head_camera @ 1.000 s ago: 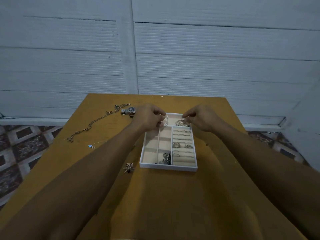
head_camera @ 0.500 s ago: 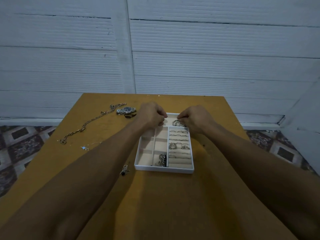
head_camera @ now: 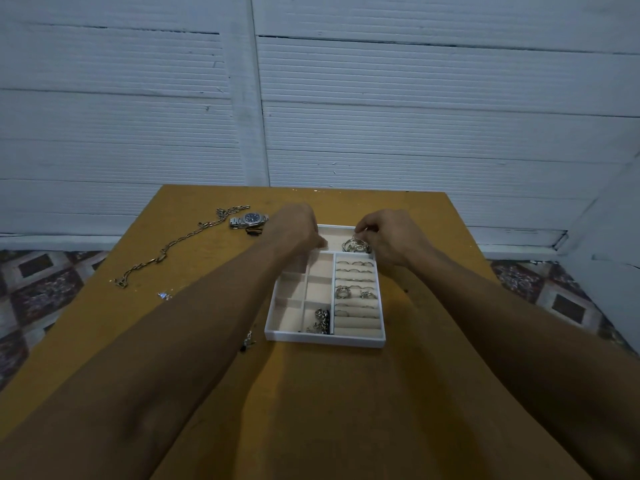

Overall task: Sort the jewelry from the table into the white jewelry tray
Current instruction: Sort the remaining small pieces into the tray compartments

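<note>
Both your hands were at the far end of the white jewelry tray (head_camera: 325, 339).
Your right hand (head_camera: 393, 239) pinched the silver bangles (head_camera: 356, 245) lying in the tray's far compartment. Your left hand (head_camera: 298, 226) curled over its far-left corner, its grip impossible to tell. A watch (head_camera: 250, 219) and chain (head_camera: 180, 241) lay left of the tray.

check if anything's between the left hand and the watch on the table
Nothing visible does. The watch lies on the table just left of the left hand, with bare tabletop between them; a small dark piece sits at the watch's near side, off that line.
</note>
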Action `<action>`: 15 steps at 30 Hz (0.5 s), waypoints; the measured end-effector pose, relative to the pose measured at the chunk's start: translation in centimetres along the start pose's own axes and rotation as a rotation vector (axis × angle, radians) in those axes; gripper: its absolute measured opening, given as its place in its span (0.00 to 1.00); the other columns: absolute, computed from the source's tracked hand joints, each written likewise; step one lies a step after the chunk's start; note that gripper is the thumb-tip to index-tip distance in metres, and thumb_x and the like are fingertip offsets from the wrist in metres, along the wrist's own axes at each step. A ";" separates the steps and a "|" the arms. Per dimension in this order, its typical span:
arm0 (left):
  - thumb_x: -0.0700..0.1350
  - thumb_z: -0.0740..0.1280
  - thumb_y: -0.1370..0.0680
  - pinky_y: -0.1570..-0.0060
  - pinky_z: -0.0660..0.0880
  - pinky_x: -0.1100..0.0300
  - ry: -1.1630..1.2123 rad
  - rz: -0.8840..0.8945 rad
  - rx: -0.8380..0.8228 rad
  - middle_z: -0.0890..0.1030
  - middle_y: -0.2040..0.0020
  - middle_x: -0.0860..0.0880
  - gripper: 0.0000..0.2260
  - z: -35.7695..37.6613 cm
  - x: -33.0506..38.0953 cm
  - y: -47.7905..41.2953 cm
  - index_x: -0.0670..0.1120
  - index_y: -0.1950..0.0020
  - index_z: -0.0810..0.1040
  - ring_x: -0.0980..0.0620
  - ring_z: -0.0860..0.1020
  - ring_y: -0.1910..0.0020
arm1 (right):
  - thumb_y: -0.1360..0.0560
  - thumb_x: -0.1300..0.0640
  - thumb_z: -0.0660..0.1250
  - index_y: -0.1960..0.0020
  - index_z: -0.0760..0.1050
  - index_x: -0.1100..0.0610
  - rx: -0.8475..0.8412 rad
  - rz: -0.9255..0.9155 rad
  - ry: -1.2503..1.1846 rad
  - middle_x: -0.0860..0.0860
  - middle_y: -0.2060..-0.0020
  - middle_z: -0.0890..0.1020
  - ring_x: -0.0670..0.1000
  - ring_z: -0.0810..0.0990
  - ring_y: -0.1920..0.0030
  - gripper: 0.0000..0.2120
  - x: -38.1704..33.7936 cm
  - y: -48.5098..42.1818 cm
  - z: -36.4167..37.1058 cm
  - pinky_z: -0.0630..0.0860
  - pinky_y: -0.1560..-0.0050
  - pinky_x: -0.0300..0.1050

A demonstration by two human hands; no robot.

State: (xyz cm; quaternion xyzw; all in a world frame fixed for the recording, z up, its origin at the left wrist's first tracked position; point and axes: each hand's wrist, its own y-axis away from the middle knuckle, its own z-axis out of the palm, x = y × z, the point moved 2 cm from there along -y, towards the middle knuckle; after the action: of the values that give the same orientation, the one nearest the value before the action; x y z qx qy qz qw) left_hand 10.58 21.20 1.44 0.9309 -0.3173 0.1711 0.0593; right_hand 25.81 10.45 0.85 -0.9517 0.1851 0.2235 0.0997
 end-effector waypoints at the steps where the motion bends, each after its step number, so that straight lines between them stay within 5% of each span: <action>1: 0.58 0.75 0.31 0.57 0.79 0.55 -0.047 -0.008 -0.010 0.83 0.55 0.49 0.18 0.1 0.3 -0.1 0.45 0.52 0.84 0.49 0.79 0.56 | 0.23 0.54 0.67 0.48 0.83 0.52 0.005 -0.003 0.002 0.49 0.53 0.84 0.47 0.81 0.58 0.07 0.0 0.0 0.0 0.77 0.53 0.43; 5: 0.59 0.76 0.33 0.60 0.74 0.56 -0.087 -0.025 -0.024 0.78 0.58 0.47 0.19 0.4 1.0 -0.4 0.45 0.57 0.78 0.47 0.77 0.56 | 0.23 0.53 0.68 0.48 0.83 0.51 0.012 0.001 -0.015 0.49 0.52 0.84 0.48 0.80 0.54 0.07 0.3 -0.1 -0.3 0.77 0.51 0.45; 15: 0.49 0.74 0.27 0.52 0.77 0.58 0.170 -0.030 -0.063 0.85 0.52 0.45 0.12 -0.4 0.9 -0.3 0.43 0.49 0.85 0.50 0.81 0.52 | 0.24 0.55 0.68 0.52 0.83 0.50 0.001 0.010 -0.016 0.47 0.57 0.84 0.47 0.81 0.58 0.05 0.0 -0.3 0.0 0.78 0.52 0.45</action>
State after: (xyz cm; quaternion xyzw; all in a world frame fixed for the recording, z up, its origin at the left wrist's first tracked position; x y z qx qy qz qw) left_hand 11.33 21.02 2.09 0.9153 -0.3023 0.2387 0.1177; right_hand 25.88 10.69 0.88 -0.9489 0.1891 0.2317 0.1005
